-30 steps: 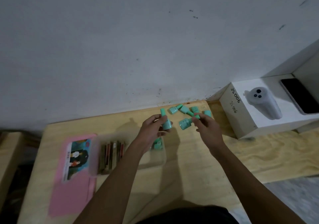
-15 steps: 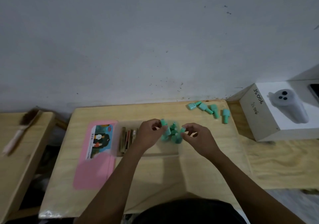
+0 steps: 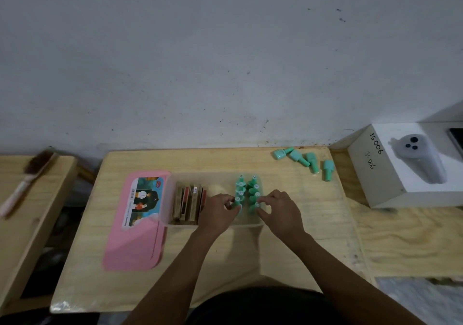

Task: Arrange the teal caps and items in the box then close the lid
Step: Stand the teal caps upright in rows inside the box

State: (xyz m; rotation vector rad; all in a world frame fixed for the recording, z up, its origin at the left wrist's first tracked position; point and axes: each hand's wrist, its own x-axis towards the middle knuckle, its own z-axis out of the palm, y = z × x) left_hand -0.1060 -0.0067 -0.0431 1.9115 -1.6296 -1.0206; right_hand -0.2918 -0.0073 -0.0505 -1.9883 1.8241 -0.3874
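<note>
Teal caps (image 3: 246, 189) stand upright in two rows in right part of clear box (image 3: 250, 223), mid bench; brown items (image 3: 188, 204) packed in its left part. Left grip (image 3: 220, 212) pinches nearest cap of left row, right grip (image 3: 278, 210) pinches nearest cap of right row. Pink lid (image 3: 135, 244) lies flat against box's left side. Four loose caps (image 3: 310, 160) at bench's far right corner. White carton (image 3: 375, 181) beyond right edge, brush (image 3: 27, 176) beyond left

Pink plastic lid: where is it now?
In the head view, the pink plastic lid lies flat on the wooden table, against the left edge of the clear plastic box.
</note>
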